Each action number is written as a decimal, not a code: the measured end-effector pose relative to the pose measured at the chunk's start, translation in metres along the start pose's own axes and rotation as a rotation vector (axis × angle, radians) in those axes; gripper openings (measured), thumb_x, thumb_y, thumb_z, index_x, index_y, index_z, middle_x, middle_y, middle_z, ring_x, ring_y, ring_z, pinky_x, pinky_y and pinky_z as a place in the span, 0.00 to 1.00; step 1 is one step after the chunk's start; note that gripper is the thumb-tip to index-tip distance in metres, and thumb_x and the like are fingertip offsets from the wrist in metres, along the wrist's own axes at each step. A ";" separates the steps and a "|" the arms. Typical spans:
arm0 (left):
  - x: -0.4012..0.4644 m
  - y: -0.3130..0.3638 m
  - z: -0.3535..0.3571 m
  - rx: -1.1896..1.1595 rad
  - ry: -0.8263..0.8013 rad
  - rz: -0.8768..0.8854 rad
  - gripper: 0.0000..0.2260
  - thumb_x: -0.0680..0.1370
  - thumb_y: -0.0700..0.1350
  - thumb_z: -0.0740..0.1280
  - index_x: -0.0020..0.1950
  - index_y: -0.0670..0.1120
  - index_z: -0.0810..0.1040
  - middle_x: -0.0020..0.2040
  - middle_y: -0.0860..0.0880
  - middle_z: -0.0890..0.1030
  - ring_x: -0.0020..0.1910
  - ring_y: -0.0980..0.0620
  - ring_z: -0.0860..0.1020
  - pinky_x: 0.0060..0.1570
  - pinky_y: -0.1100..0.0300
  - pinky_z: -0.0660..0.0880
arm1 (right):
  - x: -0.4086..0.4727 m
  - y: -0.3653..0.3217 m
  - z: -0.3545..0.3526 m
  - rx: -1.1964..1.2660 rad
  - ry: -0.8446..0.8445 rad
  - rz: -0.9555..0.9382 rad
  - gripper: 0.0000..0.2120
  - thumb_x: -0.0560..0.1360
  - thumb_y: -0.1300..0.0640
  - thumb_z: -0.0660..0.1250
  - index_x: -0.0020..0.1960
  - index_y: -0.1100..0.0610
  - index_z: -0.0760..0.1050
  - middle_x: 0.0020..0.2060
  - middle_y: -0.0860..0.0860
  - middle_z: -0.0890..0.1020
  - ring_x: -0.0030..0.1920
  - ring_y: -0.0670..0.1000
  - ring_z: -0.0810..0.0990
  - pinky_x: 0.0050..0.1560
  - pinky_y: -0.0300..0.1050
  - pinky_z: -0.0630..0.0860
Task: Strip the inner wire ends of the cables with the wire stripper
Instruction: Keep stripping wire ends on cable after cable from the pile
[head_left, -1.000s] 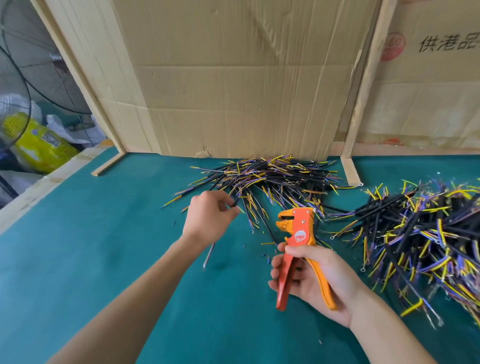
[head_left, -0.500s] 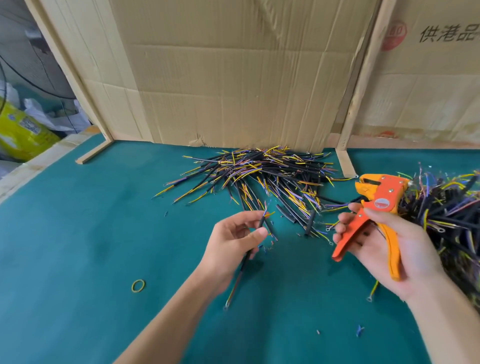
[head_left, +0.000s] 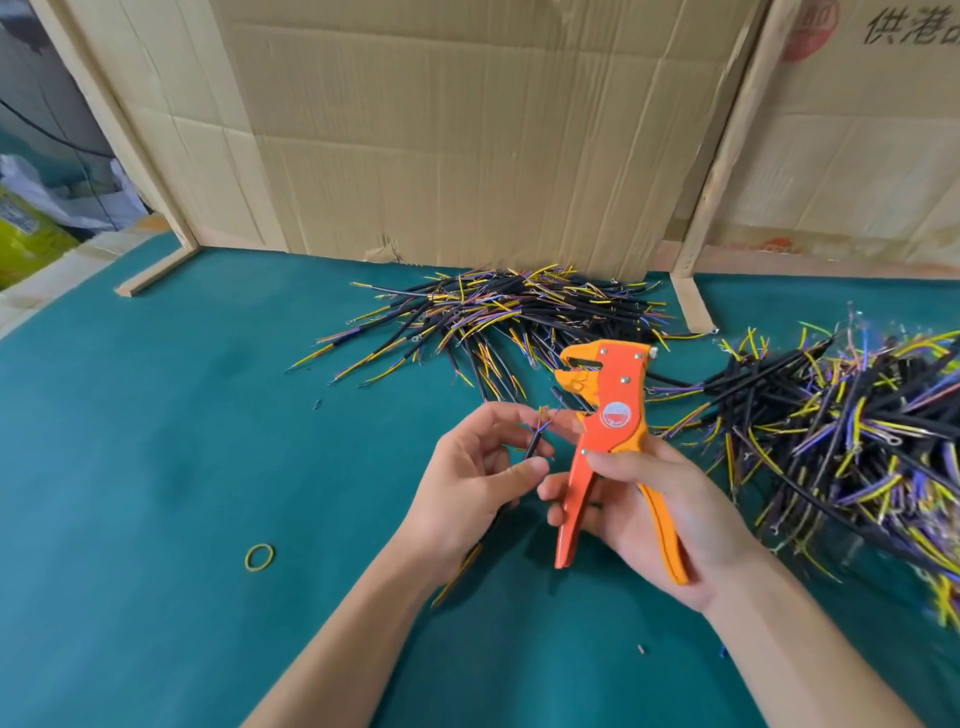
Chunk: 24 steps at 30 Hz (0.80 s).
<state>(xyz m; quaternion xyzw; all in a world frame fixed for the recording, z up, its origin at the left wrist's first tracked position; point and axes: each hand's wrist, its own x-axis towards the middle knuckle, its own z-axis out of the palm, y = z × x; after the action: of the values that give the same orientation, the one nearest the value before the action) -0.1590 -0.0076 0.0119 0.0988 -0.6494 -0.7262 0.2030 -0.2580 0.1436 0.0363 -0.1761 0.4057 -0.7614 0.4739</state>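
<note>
The left hand (head_left: 470, 475) has one black cable (head_left: 531, 448) pinched between thumb and fingers, fingers curled round it, with the cable's upper end and its thin coloured wires poking out above the fingertips. The other end runs down under the palm and shows again below the wrist, yellow wires at the tip.

Just to the right of it, almost touching, the right hand (head_left: 657, 512) grips the orange wire stripper (head_left: 610, 436). The fingers wrap the near handle, the far handle lies across the palm, and the thumb presses on the tool's body. The handles are spread apart and the stripper's yellow head stands upright above the hand, its mouth facing left toward the held cable end, just beside it but not on it.

Beyond both hands, up against the cardboard wall (head_left: 467, 135), lies a heap of cables (head_left: 509, 317) with yellow and purple wire ends fanned out. A bigger heap (head_left: 852, 431) sprawls to the right of the right hand.

Down left of the left wrist, a small yellow rubber band (head_left: 259, 557) lies flat on the green table (head_left: 156, 467).
</note>
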 end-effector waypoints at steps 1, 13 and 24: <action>0.001 0.000 0.000 0.007 0.005 -0.005 0.10 0.73 0.40 0.73 0.52 0.50 0.80 0.45 0.47 0.81 0.39 0.42 0.68 0.34 0.61 0.71 | 0.001 0.000 -0.001 0.005 -0.011 0.008 0.23 0.71 0.63 0.69 0.66 0.64 0.78 0.56 0.68 0.79 0.45 0.64 0.82 0.44 0.57 0.80; 0.015 -0.004 -0.010 0.119 0.236 0.125 0.04 0.81 0.41 0.69 0.47 0.48 0.80 0.36 0.49 0.83 0.27 0.58 0.69 0.28 0.68 0.67 | 0.007 -0.004 -0.009 -0.016 0.013 0.149 0.22 0.71 0.61 0.71 0.63 0.67 0.79 0.58 0.70 0.81 0.44 0.66 0.84 0.50 0.62 0.81; 0.017 -0.003 -0.013 0.240 0.244 0.127 0.02 0.81 0.36 0.67 0.49 0.40 0.79 0.35 0.49 0.79 0.30 0.61 0.73 0.34 0.71 0.67 | 0.005 -0.004 -0.008 -0.099 -0.169 0.279 0.28 0.68 0.61 0.77 0.65 0.69 0.76 0.49 0.69 0.80 0.44 0.67 0.83 0.51 0.65 0.79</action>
<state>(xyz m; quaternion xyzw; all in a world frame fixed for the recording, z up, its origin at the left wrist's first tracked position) -0.1693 -0.0267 0.0092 0.1686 -0.7067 -0.6121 0.3124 -0.2683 0.1437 0.0338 -0.2047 0.4219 -0.6498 0.5982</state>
